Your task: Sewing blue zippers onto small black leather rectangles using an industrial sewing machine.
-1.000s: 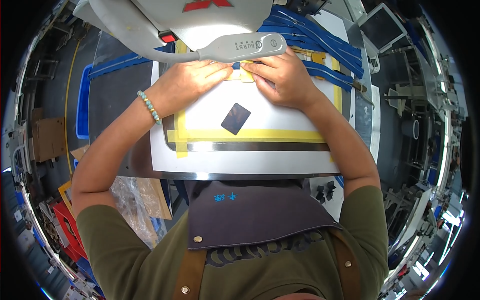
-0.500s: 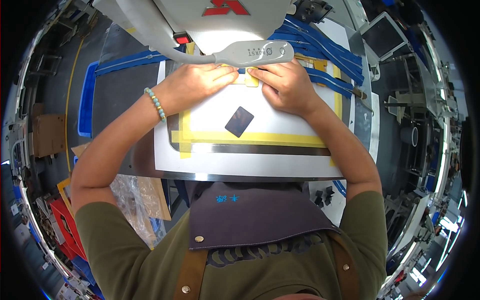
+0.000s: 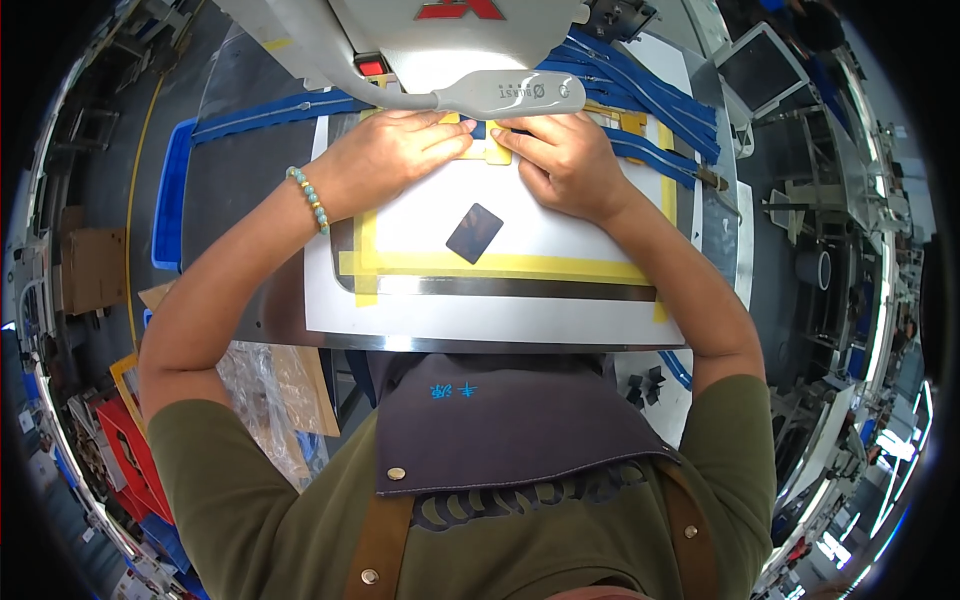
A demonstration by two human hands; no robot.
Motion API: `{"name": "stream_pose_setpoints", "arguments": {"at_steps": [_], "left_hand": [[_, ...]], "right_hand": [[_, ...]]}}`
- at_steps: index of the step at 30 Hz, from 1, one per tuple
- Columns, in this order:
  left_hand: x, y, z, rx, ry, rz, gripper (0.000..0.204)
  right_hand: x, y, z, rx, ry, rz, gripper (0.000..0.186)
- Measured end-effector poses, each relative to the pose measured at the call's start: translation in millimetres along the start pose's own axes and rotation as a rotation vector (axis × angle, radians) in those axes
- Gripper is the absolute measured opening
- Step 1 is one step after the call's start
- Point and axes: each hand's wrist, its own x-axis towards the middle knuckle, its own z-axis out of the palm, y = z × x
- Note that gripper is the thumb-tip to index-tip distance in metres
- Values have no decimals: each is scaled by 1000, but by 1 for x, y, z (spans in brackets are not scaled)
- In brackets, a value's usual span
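Under the white sewing machine head [image 3: 470, 40], both hands work at a long blue zipper [image 3: 275, 115] that runs left to right across the table. My left hand [image 3: 395, 155], wearing a beaded bracelet [image 3: 309, 201], has its fingers and thumb closed at the zipper's middle. Across a small gap, my right hand [image 3: 570, 160] presses thumb and index finger there, beside a yellow guide piece [image 3: 498, 155]. A short stretch of blue tape shows between the fingertips. A grey lamp [image 3: 515, 95] partly hides the fingers and the sewing spot.
More blue zippers [image 3: 650, 90] lie heaped at the back right. Nearer me, a dark rounded card [image 3: 475, 233] rests on the white sheet [image 3: 420, 315], which is edged with yellow tape [image 3: 500, 265]. A blue bin [image 3: 175, 195] stands at the left, a monitor [image 3: 765, 70] at the right.
The whole view has shifted slightly upward. Both hands keep to the same spot, and the left fingertips show a little farther apart.
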Motion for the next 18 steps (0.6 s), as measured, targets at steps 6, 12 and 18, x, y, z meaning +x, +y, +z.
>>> {"name": "stream_pose_setpoints", "arguments": {"at_steps": [6,12,18], "left_hand": [[-7,2,2,50,44,-14,33],[-6,10,7,-39,-32,-135,35],[-17,7,11,-175,101,-215,29]], "right_hand": [[2,-2,3,-17,19,-25,26],[-3,3,5,-42,49,-17,28],[-3,2,1,-46,68,-22,30]]}}
